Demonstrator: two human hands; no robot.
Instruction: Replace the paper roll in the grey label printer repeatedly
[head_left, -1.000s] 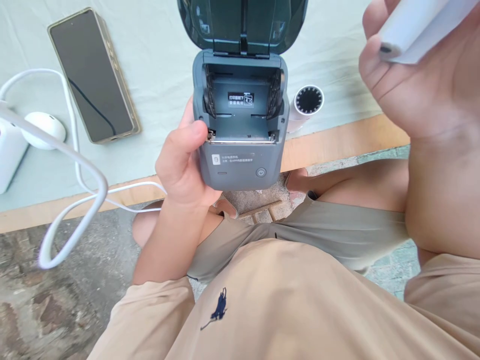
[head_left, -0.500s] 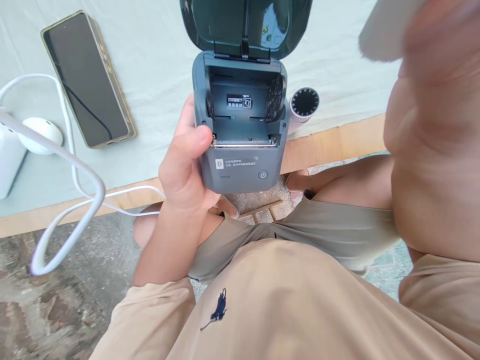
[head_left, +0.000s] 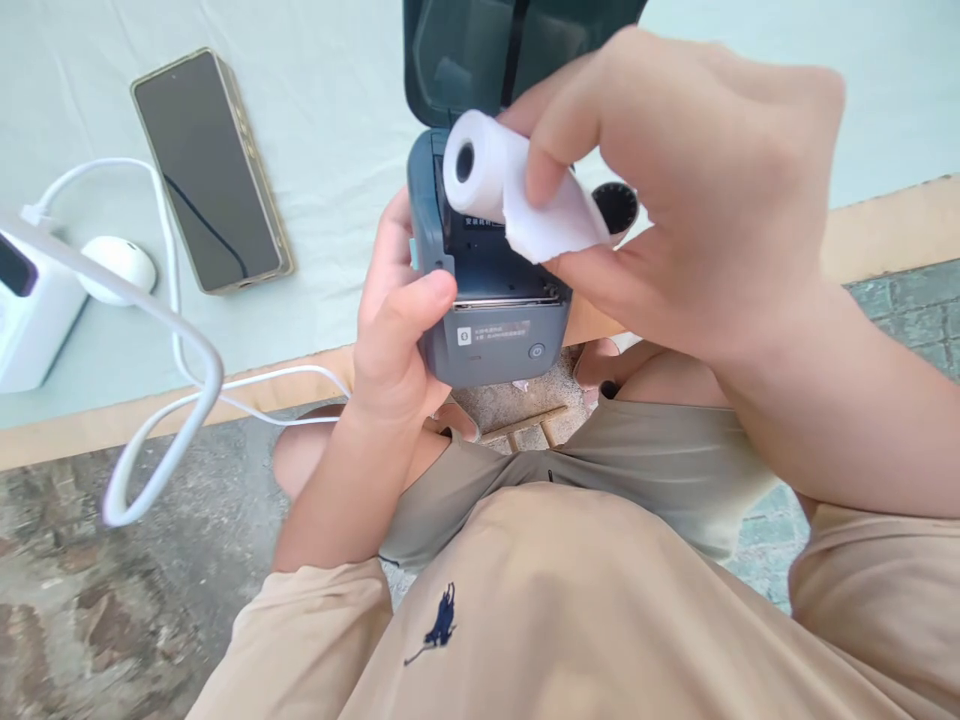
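Note:
My left hand (head_left: 401, 320) grips a dark blue-grey label printer (head_left: 491, 350) from its left side, thumb on the front edge. The printer's lid (head_left: 465, 55) stands raised at the back, and its paper bay shows below. Over that bay my right hand (head_left: 675, 180) pinches a white paper roll (head_left: 487, 170) with a black core hole. The roll's loose end hangs toward me, between the thumb and fingers. Part of the bay and the printer's right side are hidden behind the roll and my right hand.
A smartphone (head_left: 214, 170) lies at the left on the pale cloth (head_left: 337, 80). Near it sit a white rounded device (head_left: 120, 268) and a white box (head_left: 37, 310), with a looping white cable (head_left: 202, 390). A white cylinder with a dark toothed end (head_left: 616, 207) stands behind my right hand.
My right hand has come in from the right, bringing the paper roll above the open bay. The printer in my left hand has shifted slightly right.

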